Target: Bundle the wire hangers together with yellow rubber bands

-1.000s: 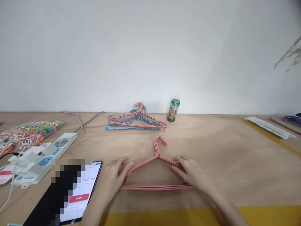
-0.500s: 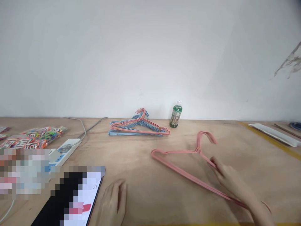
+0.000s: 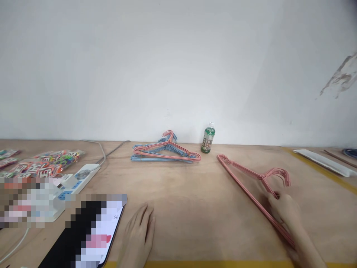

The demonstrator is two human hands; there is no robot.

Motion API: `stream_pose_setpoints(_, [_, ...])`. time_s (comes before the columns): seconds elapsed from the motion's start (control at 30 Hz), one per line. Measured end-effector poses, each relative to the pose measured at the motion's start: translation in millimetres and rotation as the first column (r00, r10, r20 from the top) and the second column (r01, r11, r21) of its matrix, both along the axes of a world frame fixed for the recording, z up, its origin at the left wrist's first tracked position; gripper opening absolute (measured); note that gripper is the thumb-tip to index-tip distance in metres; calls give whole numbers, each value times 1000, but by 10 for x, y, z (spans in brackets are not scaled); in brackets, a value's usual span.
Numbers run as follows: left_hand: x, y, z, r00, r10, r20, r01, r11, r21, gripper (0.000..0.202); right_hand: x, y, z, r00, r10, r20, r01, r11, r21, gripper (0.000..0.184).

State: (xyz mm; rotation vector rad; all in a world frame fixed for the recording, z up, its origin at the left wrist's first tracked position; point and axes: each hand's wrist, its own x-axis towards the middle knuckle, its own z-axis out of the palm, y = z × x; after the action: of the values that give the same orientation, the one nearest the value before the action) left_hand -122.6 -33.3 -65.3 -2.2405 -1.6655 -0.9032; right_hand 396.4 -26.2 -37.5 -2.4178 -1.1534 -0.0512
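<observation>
Several pink clothes hangers (image 3: 249, 190), stacked together, lie at the right of the table with their hooks pointing right. My right hand (image 3: 284, 208) is closed around one sloping arm of this stack, just below the hooks. My left hand (image 3: 139, 232) rests palm down on the wood beside the phone, holding nothing, its fingers stretched out. Farther back, by the wall, sits a pile of blue hangers (image 3: 164, 152) with pink hangers (image 3: 169, 142) on top.
A green bottle (image 3: 208, 139) stands near the wall. At left are a phone (image 3: 111, 227), a power strip (image 3: 83, 178) with cables and bags of colourful items (image 3: 41, 163). A white tray-like strip (image 3: 323, 162) lies at right, past yellow tape (image 3: 315, 163) on the wooden table (image 3: 181, 208).
My right hand has moved to the right with the pink hangers, and they have turned so their hooks point more to the right. My left hand has stayed almost in place.
</observation>
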Motion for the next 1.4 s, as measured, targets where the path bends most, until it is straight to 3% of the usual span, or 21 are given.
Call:
stream_pose_setpoints(0.13, [-8,9,-7,1000,-1,-11,2,1000,16,35,-120,-80,115,997,-71,0,71,997,-14,36])
stream_pose_setpoints(0.27, [1,0,2,1000,-1,-1,1,1000,-8,36,-354,-224,267,993,-116,10,116,992,53,40])
stream_pose_setpoints(0.33, [10,-4,14,1000,-4,9,5,1000,-29,36,-607,-289,302,1000,-29,-10,30,994,103,34])
stream_pose_setpoints(0.4, [18,-8,33,1000,-5,18,6,999,-45,35,-951,-332,272,978,190,-83,-175,971,163,28])
stream_pose_setpoints(0.5, [31,-19,78,1000,-5,22,6,998,-70,35,-1499,-357,110,846,513,-143,-483,853,199,33])
stream_pose_setpoints(0.63, [61,-47,165,999,-24,25,26,995,-98,35,-1932,-401,-126,870,489,-65,-469,860,199,27])
stream_pose_setpoints(0.7, [79,-62,205,999,-34,26,36,995,-98,34,-1984,-461,-180,874,485,-43,-465,858,218,28])
stream_pose_setpoints(0.93, [112,-156,290,997,-73,41,77,988,-132,32,-1909,-715,-175,795,603,-58,-564,772,292,28])
stream_pose_setpoints(1.1, [109,-283,340,996,-61,61,69,988,-137,27,-1886,-815,-187,800,593,-96,-527,770,359,29])
stream_pose_setpoints(1.27, [108,-366,422,996,-71,57,76,993,-85,21,-1889,-875,-205,763,637,-114,-526,713,464,33])
stream_pose_setpoints(1.4, [89,-342,405,994,-89,66,93,994,-53,23,-1916,-858,-250,774,629,-69,-515,689,511,32])
